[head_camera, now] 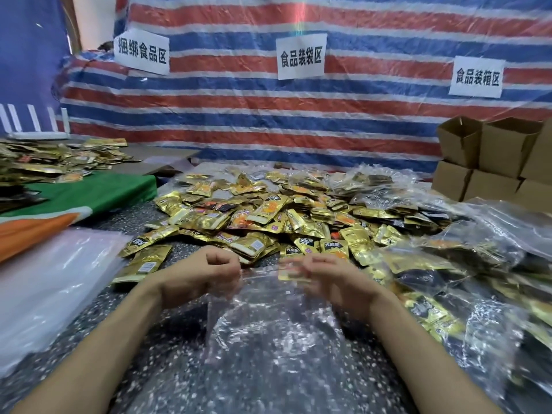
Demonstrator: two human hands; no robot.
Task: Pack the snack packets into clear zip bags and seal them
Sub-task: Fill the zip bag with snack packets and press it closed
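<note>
Bag (268,324) near centre, clear and crumpled, its lower part lying on the speckled table (167,369) with the zip edge lifted toward the far side. The left hand (206,276) has its fingers curled in, pinching the left end of that edge. The right hand (325,279) (blurred) curls its fingers on the right end, gripping it too as far as the blur shows. Just beyond both hands spreads a heap of gold packets (268,216). Filled bags (454,264) pile up on the right, and a stack of flat bags (44,279) lies on the near left. Boxes (490,162) stand far right, before a striped tarp (239,115) bearing three paper signs (301,57).
</note>
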